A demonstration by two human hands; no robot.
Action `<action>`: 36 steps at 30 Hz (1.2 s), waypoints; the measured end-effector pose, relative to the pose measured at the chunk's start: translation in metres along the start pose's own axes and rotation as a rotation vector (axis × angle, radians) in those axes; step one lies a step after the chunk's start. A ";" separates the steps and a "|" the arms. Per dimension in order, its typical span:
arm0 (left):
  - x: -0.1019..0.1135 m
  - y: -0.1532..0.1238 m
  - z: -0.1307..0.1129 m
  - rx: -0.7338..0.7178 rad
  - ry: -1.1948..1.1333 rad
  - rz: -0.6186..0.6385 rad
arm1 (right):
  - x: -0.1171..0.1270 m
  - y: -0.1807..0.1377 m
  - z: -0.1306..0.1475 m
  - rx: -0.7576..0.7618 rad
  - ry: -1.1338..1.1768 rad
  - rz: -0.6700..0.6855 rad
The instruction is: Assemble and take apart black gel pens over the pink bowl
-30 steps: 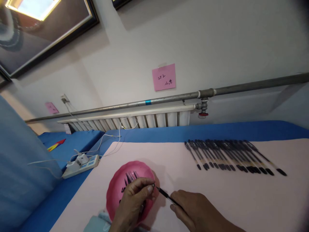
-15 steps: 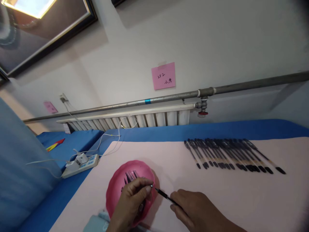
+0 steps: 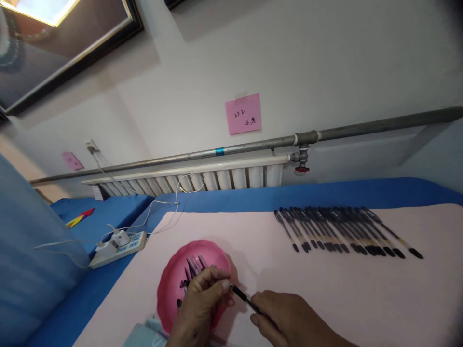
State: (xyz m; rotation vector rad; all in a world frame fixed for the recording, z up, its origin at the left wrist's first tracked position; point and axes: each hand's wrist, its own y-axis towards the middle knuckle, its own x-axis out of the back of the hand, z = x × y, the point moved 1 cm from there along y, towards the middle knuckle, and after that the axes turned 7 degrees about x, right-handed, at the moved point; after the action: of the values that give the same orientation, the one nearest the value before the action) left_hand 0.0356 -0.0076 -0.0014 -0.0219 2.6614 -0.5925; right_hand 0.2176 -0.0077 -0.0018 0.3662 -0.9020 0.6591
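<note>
Both hands grip one thin black pen (image 3: 243, 297) just over the counter (image 3: 325, 289): the left hand (image 3: 202, 308) pinches its tip end beside the pink bowl (image 3: 170, 284), the right hand (image 3: 289, 320) closes on its barrel. A row of finished pens (image 3: 343, 231) lies well apart.

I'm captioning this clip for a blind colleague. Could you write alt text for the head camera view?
Two bare hands meet over a pink sheet: the left hand and right hand hold opposite ends of a thin black pen beside a pink bowl of pen parts. A row of black pens lies farther right, below a radiator.
</note>
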 end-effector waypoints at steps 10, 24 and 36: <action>-0.014 -0.005 0.005 0.000 -0.126 -0.052 | -0.008 -0.002 0.003 -0.055 0.082 -0.027; -0.021 -0.006 0.005 -0.042 -0.224 0.112 | 0.002 0.000 0.017 -0.102 0.541 -0.017; -0.021 -0.006 0.005 -0.003 -0.232 0.082 | 0.000 0.000 0.014 -0.093 0.440 -0.036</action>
State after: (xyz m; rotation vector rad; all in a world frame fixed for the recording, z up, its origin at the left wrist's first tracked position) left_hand 0.0566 -0.0130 0.0055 0.0172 2.4264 -0.5256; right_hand 0.2088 -0.0158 0.0064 0.1439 -0.5026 0.6298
